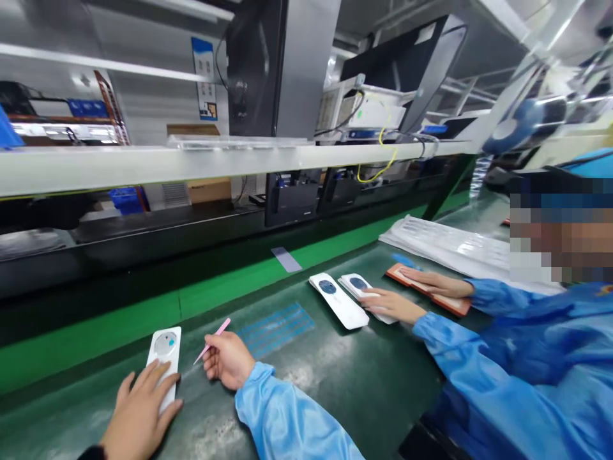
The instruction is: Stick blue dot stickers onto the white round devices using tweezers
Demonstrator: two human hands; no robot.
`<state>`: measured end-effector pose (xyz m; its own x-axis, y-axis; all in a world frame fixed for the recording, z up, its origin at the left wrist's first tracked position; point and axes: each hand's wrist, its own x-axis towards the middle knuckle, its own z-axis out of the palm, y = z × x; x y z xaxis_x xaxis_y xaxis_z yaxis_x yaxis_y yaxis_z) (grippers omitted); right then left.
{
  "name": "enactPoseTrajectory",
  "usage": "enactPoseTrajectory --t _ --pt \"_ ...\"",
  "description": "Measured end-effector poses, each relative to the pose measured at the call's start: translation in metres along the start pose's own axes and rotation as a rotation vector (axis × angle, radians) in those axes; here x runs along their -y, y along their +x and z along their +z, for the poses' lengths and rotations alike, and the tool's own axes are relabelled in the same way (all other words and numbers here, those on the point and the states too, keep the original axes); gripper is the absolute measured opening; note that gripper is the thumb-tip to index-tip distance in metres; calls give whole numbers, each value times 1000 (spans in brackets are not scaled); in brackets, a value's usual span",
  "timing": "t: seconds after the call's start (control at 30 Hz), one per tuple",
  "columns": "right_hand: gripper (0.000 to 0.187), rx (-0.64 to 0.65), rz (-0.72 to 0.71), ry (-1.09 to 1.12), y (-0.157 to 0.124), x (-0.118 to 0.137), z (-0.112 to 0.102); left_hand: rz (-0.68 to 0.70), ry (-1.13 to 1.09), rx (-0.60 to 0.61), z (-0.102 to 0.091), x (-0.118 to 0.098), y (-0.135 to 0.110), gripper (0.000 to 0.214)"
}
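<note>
My left hand [138,415] grips a white phone back cover [164,358] with a round camera opening, lying on the green bench mat [345,383] at the lower left. My right hand [227,361] is just to its right and holds pink tweezers [216,335], their tips pointing down-left toward the cover and apart from it. To the right, a co-worker's hands [390,305] rest on a second white cover [357,287] and an orange tray [431,295].
Another white cover [339,300] lies beyond my right hand, next to a blue-marked patch [276,329] on the mat. A stack of plastic-wrapped sheets [445,249] lies further right. A white shelf rail [191,163] and equipment run along the bench's far side.
</note>
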<state>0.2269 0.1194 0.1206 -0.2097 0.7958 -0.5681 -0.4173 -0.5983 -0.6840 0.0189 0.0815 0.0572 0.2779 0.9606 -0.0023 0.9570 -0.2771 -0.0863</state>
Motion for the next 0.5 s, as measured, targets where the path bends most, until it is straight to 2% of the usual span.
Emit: enactPoseTrajectory --t 0.07,0.17,0.23,0.33,0.43,0.5 --pt "40 -2 -25 -4 0 -1 0 -59 -33 22 -22 15 28 44" --pt "38 1 -47 -21 -1 -2 0 -121 -43 -45 -52 36 64 42" --pt "38 5 -67 -35 -2 -1 1 -170 -43 -115 -65 48 79 39" --pt "36 5 -95 -49 -3 0 1 -216 -50 -238 -70 57 82 41" --pt "33 12 -108 -49 -3 0 1 -191 -76 -316 -63 54 69 46" --pt "32 9 -116 -46 -3 0 0 -172 -102 -348 -58 50 59 40"
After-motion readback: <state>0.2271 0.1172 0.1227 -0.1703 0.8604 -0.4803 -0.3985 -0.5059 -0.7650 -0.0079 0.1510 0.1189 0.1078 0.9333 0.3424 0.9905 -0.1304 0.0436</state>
